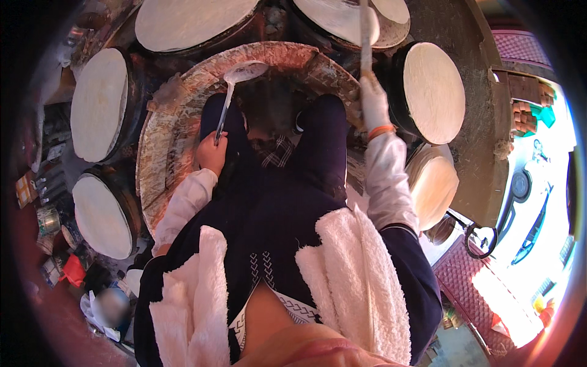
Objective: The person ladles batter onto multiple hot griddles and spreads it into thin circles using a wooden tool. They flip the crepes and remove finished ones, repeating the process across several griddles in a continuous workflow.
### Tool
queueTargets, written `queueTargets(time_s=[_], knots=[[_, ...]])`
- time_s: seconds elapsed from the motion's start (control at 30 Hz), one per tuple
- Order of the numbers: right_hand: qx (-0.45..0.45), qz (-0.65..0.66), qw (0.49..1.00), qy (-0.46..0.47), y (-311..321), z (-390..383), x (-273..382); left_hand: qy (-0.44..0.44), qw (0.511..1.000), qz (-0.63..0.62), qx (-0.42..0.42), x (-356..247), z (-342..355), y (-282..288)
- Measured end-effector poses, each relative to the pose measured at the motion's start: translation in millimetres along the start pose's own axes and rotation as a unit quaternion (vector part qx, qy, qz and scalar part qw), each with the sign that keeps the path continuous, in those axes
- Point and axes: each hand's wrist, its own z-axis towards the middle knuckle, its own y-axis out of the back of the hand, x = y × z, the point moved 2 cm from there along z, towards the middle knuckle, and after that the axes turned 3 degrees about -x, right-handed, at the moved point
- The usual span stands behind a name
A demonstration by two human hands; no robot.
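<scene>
Left hand (211, 153) is closed round a ladle (235, 92), its bowl up over the batter-crusted ring (183, 85). Right hand (373, 101), gloved, grips a long stick (365, 37) reaching the far griddle (342, 21). Sheets look thin, likely tear-prone. Hot rounds crowd every side; little elbow room.

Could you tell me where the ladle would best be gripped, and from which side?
Probably the lower end of the ladle handle, from below, on the person's side. The left hand already grasps it there. The thin handle slopes up and away to a batter-coated bowl over the round basin, so the bowl end looks messy.
</scene>
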Motion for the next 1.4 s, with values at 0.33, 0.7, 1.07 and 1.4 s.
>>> queueTargets(time_s=[0.33,0.7,1.07,1.4], knots=[[-0.023,-0.138,0.983,0.120,-2,-6,-62,-0.027,0.999,0.037,0.029,0,18,-5],[0.127,-0.048,0.990,0.043,7,-6,-48,-0.022,0.997,0.057,0.036,-13,26,7],[-0.215,-0.430,0.841,0.247,9,58,41,-0.064,0.995,0.071,0.037,-16,33,7],[-0.280,-0.298,0.880,0.243,8,85,38,-0.057,0.993,0.097,0.036,-18,23,12]])
